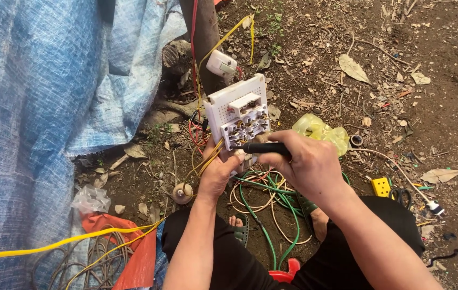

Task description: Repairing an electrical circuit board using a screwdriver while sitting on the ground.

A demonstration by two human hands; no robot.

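- Your left hand [215, 174] is clamped on the lower edge of the white board [238, 115], holding it tilted over the dirt, in front of the post [206, 32].
- Your right hand [307, 164] is closed round a black-handled screwdriver [264, 147], its tip at the board's terminals.
- The board looks light and stiff, its plastic likely brittle: grip the bare rim, clear of the yellow wires [207, 158].
- The wires are springy and will likely tug.

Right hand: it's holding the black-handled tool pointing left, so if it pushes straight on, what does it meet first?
Likely the lower edge of the white switch board, where the tool held by the right hand already points. The left hand sits just below that line; depth is unclear.
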